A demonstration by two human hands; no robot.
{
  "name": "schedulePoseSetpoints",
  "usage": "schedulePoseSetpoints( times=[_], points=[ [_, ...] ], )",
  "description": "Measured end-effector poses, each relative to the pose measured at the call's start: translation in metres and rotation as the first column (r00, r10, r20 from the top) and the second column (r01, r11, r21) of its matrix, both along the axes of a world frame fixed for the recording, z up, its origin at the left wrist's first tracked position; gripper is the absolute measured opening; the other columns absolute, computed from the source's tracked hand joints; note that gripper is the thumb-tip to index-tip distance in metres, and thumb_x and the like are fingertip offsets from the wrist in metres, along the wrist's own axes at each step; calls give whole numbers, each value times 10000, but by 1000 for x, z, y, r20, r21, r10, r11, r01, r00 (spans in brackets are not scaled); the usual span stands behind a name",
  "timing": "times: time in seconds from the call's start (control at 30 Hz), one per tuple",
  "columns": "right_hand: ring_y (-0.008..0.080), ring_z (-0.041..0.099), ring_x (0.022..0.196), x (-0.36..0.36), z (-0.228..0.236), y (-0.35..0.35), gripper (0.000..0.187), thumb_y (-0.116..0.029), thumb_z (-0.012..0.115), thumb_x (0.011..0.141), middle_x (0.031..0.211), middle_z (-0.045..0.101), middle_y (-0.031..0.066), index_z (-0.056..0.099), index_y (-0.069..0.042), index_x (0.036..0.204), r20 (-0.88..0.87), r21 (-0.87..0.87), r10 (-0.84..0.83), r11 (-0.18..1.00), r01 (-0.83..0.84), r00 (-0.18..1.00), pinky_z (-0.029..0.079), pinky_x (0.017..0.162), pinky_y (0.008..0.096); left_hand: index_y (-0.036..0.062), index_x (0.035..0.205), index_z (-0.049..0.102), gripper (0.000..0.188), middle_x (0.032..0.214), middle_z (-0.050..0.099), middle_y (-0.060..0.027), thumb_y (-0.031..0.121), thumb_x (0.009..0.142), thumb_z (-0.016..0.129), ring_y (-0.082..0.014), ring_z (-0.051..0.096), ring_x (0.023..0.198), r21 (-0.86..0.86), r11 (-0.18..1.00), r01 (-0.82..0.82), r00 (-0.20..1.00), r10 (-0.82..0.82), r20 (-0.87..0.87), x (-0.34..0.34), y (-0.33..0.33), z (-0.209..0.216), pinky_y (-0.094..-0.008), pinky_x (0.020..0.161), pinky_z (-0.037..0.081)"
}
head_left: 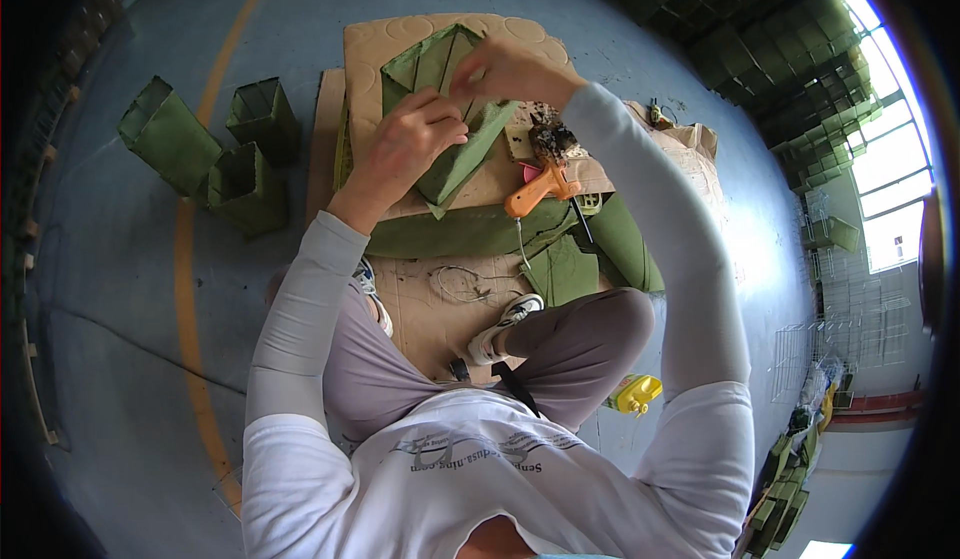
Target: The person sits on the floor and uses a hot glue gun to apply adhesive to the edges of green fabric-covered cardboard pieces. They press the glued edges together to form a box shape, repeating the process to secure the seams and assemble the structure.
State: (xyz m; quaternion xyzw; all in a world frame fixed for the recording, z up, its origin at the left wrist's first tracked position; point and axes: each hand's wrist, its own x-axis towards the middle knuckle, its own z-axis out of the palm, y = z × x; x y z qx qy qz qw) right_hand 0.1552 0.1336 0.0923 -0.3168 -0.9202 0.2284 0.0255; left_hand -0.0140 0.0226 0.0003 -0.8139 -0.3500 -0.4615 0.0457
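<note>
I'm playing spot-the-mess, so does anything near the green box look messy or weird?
Yes! A dark, crusty clump sits by the orange glue gun, to the right of the green box. It looks odd because it's lumpy and dirty, with dark specks scattered beside it. I can't tell what it's made of.

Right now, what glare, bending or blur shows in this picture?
Head view: the windows at right blow out white; head view: the orange floor line bows, and the corners go black; head view: the right hand looks slightly soft, perhaps motion blur.
</note>
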Motion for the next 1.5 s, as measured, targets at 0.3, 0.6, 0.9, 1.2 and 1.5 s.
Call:
schedulePoseSetpoints(
  times=[0.3, 0.6, 0.9, 1.2, 1.5],
  points=[
    [304, 675, 1044, 60, -93, -93, 279, 57, 734, 727, 1083, 696, 132, 722, 13, 1002, -591, 667, 250, 686, 290, 767, 567, 840, 404, -2, 875, 689, 167, 909, 638, -49, -9, 730, 773, -221, 605, 906, -10, 1000, -6, 999, 6, 38, 5, -4, 2, -352, 813, 526],
    [313, 645, 1124, 49, -107, -78, 395, 45, 687, 710, 1147, 681, 127, 710, 15, 1103, -559, 667, 267, 707, 235, 785, 541, 930, 417, 7, 891, 692, 188, 917, 638, -46, -19, 723, 773, -216, 607, 916, -17, 1000, -19, 999, 20, 43, 3, -5, -1, -352, 828, 521],
    [298, 622, 1076, 44, -89, -73, 380, -12, 686, 695, 1092, 642, 117, 697, 5, 1075, -432, 723, 304, 680, 125, 849, 538, 894, 412, 21, 918, 708, 203, 953, 654, -40, 5, 728, 776, -218, 617, 953, 30, 992, -124, 992, 123, 9, 7, -12, 0, -363, 837, 514],
    [303, 634, 965, 43, -36, -48, 134, -67, 663, 798, 941, 650, 110, 665, -9, 918, -115, 398, 403, 856, -329, 908, 532, 825, 377, 23, 843, 705, 188, 1107, 612, -34, 111, 703, 794, -224, 555, 1111, -69, 994, -80, 994, 74, -81, 9, -14, 12, -390, 927, 465],
    [295, 647, 1027, 41, -34, -49, 254, -107, 665, 829, 994, 658, 142, 683, -4, 1061, -171, 698, 464, 680, -225, 869, 513, 923, 396, 43, 928, 741, 198, 1069, 637, -47, 51, 733, 775, -244, 581, 1090, 46, 997, -65, 995, 68, -76, -30, 2, 43, -368, 923, 496]
  ],
)
